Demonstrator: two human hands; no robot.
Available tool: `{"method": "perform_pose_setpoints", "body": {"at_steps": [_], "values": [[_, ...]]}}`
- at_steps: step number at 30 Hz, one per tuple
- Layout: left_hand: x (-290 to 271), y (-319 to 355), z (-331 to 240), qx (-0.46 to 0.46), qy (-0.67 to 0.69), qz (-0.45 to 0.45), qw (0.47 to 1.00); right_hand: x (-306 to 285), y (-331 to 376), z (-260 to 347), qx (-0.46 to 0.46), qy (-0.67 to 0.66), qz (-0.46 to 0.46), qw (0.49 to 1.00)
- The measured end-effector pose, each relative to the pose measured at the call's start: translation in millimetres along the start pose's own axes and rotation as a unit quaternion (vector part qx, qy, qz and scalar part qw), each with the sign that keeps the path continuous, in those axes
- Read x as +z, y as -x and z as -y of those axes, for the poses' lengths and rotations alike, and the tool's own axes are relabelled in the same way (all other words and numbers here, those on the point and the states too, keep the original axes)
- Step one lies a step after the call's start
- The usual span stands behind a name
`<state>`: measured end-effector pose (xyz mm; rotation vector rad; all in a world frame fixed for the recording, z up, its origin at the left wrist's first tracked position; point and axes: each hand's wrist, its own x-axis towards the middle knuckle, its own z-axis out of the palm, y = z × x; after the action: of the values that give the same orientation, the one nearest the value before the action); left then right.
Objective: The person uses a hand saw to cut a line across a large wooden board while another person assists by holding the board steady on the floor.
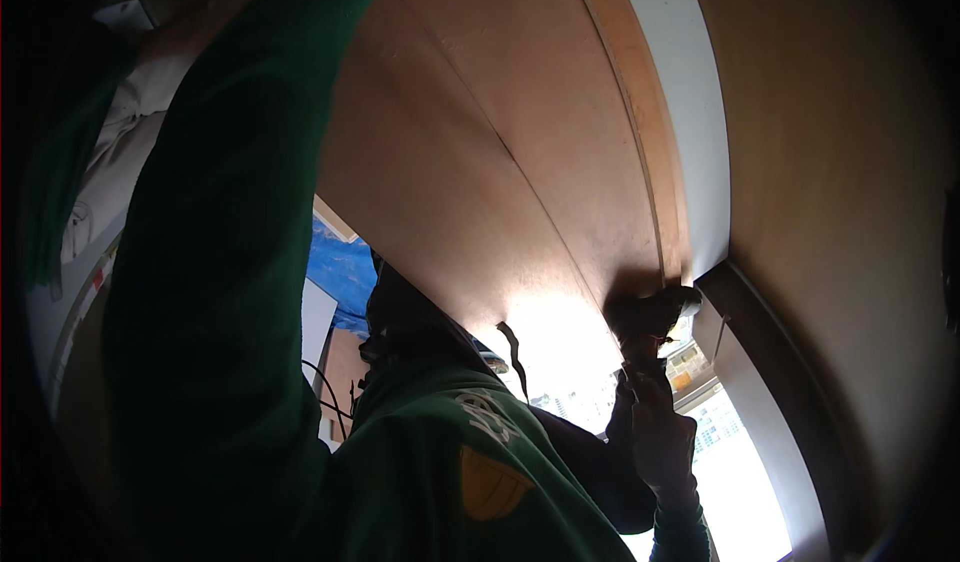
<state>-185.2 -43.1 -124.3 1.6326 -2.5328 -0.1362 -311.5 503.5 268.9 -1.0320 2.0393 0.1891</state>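
Right hand [661, 434] gripped a dark tool [645, 317] near the edge of the wooden panel [500, 182]; pale lettering [485, 416] marked the green sweatshirt [400, 492].

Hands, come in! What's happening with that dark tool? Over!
Left hand out of view. Right hand holding dark tool near wooden panel, contact unclear. Bright glare alongside.
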Motion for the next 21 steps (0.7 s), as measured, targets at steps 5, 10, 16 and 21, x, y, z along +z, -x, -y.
{"method": "perform_pose_setpoints", "body": {"at_steps": [5,10,16,21], "values": [[-3,3,-2,0.019,0.005,-0.024,1.000,86,-179,19,-0.078,-0.076,-0.012,0.994],[-9,9,-8,0.006,0.008,0.041,0.999,101,-226,48,-0.107,-0.121,-0.047,0.986],[-1,3,-5,-0.005,0.010,0.033,0.999,40,-60,-2,-0.088,0.024,-0.040,0.995],[-7,6,-3,0.000,0.001,0.015,1.000,15,-8,-4,0.005,-0.015,-0.003,1.000]]}}
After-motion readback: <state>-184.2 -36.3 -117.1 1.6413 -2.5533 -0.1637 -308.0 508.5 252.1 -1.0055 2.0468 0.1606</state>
